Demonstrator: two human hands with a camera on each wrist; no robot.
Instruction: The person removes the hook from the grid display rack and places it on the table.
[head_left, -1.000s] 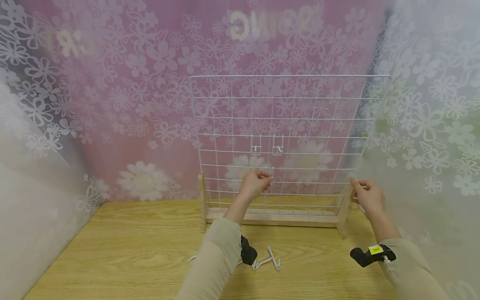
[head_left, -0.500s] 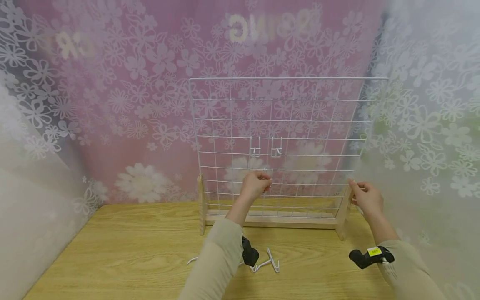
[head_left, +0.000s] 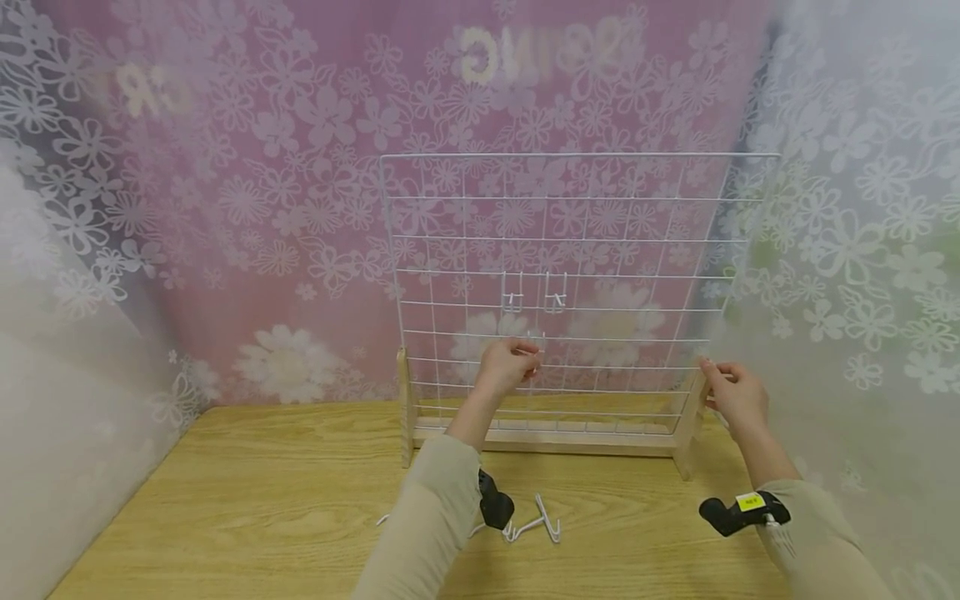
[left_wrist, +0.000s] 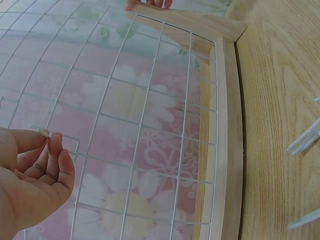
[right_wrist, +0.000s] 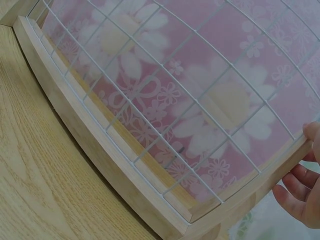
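Note:
A white wire grid stands upright in a pale wooden stand on the table. My left hand pinches a small white wire hook between thumb and fingertips, low on the grid and a little left of its middle. The fingers cover part of this hook. Just above, two similar white hooks hang side by side on the wires. My right hand grips the stand's right post, thumb at its top end and fingers curled behind it.
Several loose white hooks lie on the wood-grain table in front of the stand, partly hidden by the left forearm. A pink and white floral curtain hangs behind the grid and along both sides.
My left hand has shifted slightly left with the hook. The right hand keeps its grip on the post, and the two hung hooks stay in place.

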